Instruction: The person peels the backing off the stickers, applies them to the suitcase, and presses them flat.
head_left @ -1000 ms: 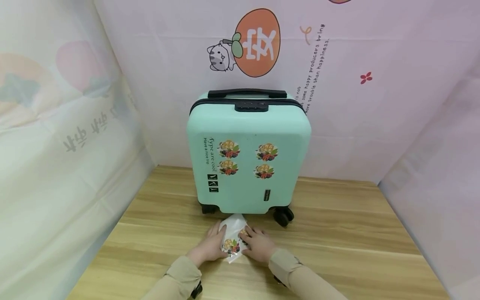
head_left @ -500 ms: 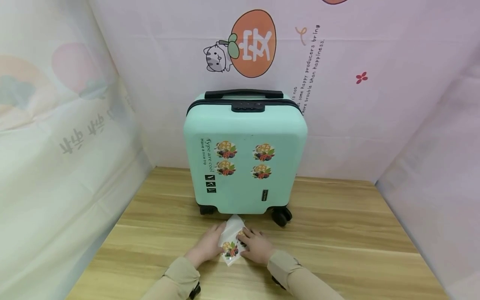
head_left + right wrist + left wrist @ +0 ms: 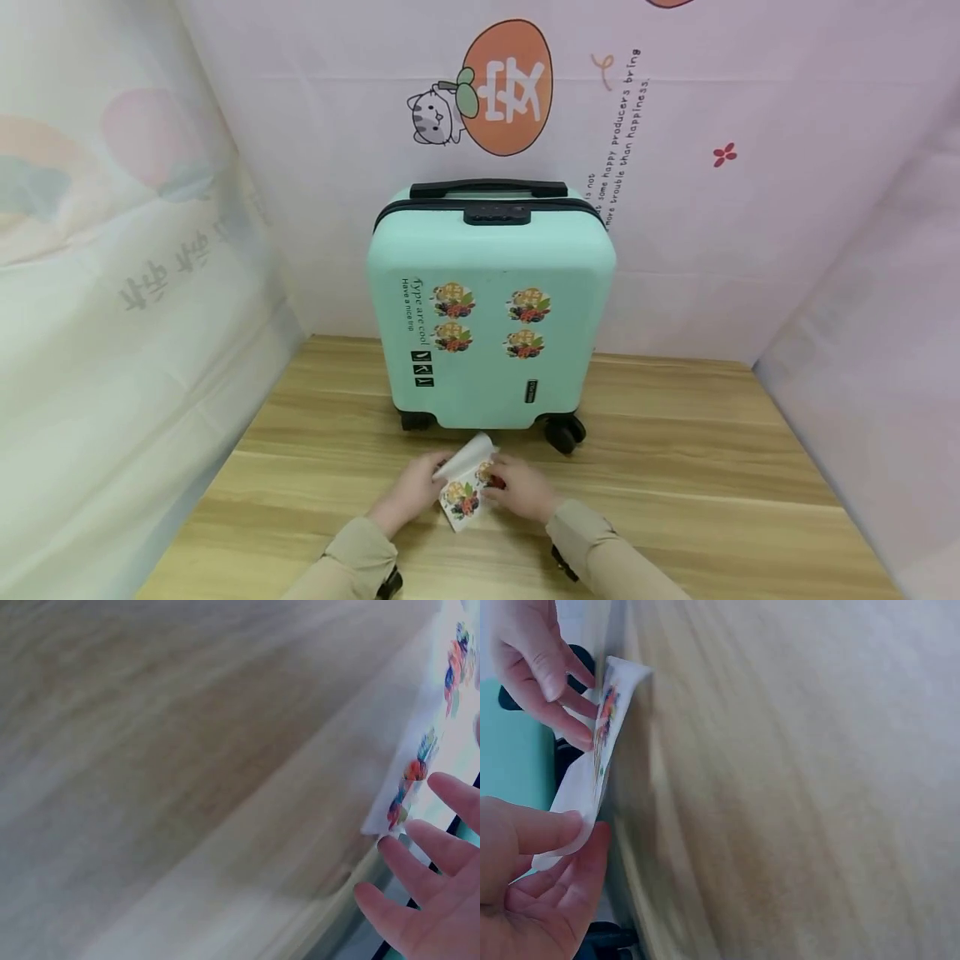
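A white sticker sheet (image 3: 460,502) with round fruit prints lies between the two hands, in front of a mint-green suitcase (image 3: 480,250). My left hand (image 3: 411,495) pinches the sheet's left side between thumb and fingers, as the left wrist view shows. Part of the white sheet curls up at its far end. On the other side, my right hand (image 3: 525,490) has its fingertips right at a fruit print. In the right wrist view, the spread fingers (image 3: 409,870) of that hand sit beside the sheet's edge, curled round nothing.
Several fruit stickers (image 3: 453,300) are on the suitcase's front, near black printed lettering (image 3: 420,312). The suitcase stands upright on black wheels (image 3: 564,433) on a wood-grain table (image 3: 675,467). Printed cloth (image 3: 675,208) hangs behind and at both sides.
The far part of the sheet has curled up and over toward the left hand. My right hand has lifted slightly off the sheet and shifted right.
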Motion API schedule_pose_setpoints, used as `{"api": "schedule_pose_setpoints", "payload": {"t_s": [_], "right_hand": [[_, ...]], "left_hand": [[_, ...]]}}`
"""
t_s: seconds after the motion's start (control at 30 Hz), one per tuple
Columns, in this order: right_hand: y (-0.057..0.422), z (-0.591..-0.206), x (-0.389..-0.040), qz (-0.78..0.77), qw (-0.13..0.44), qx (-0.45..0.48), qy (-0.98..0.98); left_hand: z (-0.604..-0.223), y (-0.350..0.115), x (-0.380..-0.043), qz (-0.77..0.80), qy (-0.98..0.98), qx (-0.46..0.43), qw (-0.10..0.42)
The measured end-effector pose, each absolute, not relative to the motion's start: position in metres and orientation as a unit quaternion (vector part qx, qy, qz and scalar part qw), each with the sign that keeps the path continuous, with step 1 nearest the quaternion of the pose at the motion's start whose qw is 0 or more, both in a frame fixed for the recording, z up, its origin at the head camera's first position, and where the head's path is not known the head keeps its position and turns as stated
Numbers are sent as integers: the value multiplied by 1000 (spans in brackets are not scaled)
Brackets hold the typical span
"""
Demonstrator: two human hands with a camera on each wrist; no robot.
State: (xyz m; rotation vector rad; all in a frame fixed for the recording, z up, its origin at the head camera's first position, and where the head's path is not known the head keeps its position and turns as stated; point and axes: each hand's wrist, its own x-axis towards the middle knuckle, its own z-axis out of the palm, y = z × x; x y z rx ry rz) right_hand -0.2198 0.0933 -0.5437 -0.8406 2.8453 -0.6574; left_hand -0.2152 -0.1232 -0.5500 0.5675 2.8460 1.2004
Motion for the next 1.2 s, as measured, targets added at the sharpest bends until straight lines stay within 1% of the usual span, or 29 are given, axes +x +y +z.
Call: {"api": "schedule_pose_setpoints", "payload": {"t_s": [0.1,0.27,0.33,0.53,0.73,1.0,1.2], "right_hand": [[95,-539,-221,-252,21,-251,935],[102,-528,-218,-302,-44,-186,934],[106,-524,-217,-313,-57,-162,934],[110,-518,-214,-378,-60,-140,913],[112,-510,-215,-447,-91,-133,880],[118,-492,-214,-527,-63,-91,843],[122,-476,-211,-539,-93,-99,831]], "left_hand": [[-546,-123,-214,410,895,175,3],[-537,-120,-213,426,887,178,-18],[-533,-117,-214,430,884,183,-25],[-519,-113,-211,472,859,193,-42],[-504,-113,-208,499,849,170,-24],[-493,-110,-205,556,816,158,-6],[-483,-106,-203,555,816,160,-19]]}}
